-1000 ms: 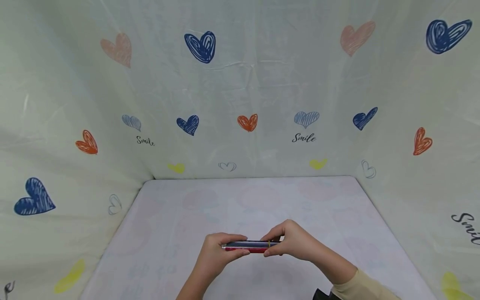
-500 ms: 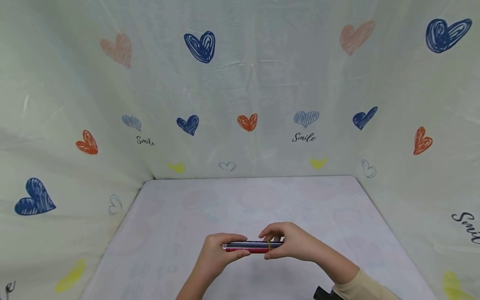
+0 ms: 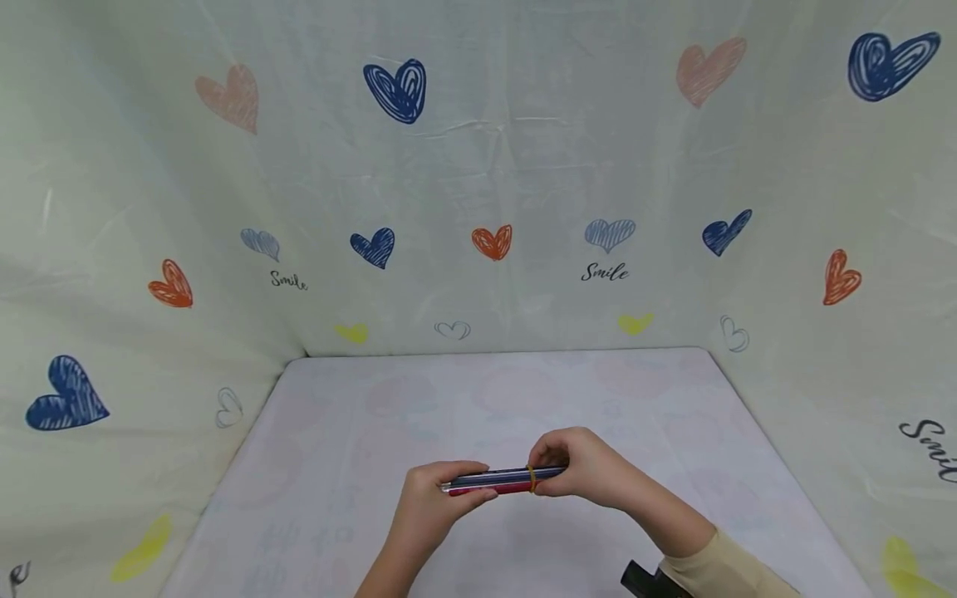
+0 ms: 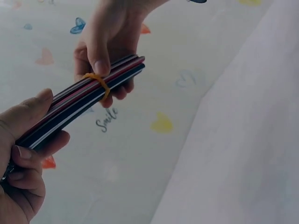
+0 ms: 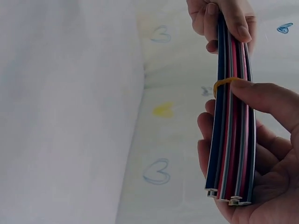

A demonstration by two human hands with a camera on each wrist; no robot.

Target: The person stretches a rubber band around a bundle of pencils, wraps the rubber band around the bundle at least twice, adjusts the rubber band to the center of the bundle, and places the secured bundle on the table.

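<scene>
Yellow rubber band [image 3: 532,478] on bundle [image 3: 497,482], 2 hands gripping

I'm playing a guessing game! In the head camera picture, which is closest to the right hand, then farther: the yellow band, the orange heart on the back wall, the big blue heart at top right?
1. Yellow band, at the right hand's fingertips.
2. Orange heart, back wall, centre.
3. Big blue heart, top right corner.
</scene>
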